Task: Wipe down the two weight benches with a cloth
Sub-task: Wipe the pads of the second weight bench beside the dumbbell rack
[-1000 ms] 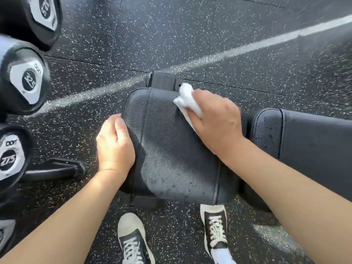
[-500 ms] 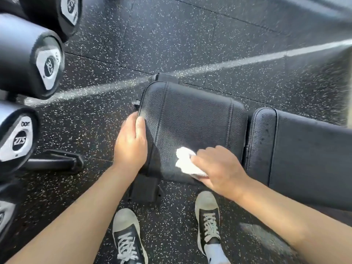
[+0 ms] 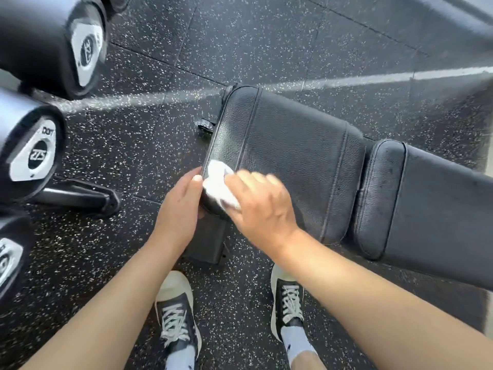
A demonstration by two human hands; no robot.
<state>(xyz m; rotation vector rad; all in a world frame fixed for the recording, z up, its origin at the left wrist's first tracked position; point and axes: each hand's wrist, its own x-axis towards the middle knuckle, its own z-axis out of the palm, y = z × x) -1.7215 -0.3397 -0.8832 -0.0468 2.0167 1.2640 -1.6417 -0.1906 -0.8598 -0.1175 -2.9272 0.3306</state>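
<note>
A: Nearest the camera?
B: Two black-and-white sneakers (image 3: 178, 313) are planted on the speckled rubber floor (image 3: 266, 36), with white socks showing.

A: Hands?
B: The seat pad (image 3: 288, 153) is gripped at its near-left corner by the left hand (image 3: 181, 209), thumb up on the edge. A white cloth (image 3: 217, 182) is bunched under the right hand (image 3: 262, 206), fingers curled over it and pressed onto that same corner. The right fingers are motion-blurred.

A: Cloth position?
B: It is on the pad's near-left corner, just beside the left thumb.

A: The rest of the bench?
B: The back pad (image 3: 432, 209) is seen to the right, separated from the seat pad by a narrow gap. A black frame foot (image 3: 205, 241) is visible below the corner.

A: Further out?
B: Racked dumbbells (image 3: 32, 153) are lined up at far left, one marked 27.5. A white floor line (image 3: 346, 81) is painted across behind the bench.
</note>
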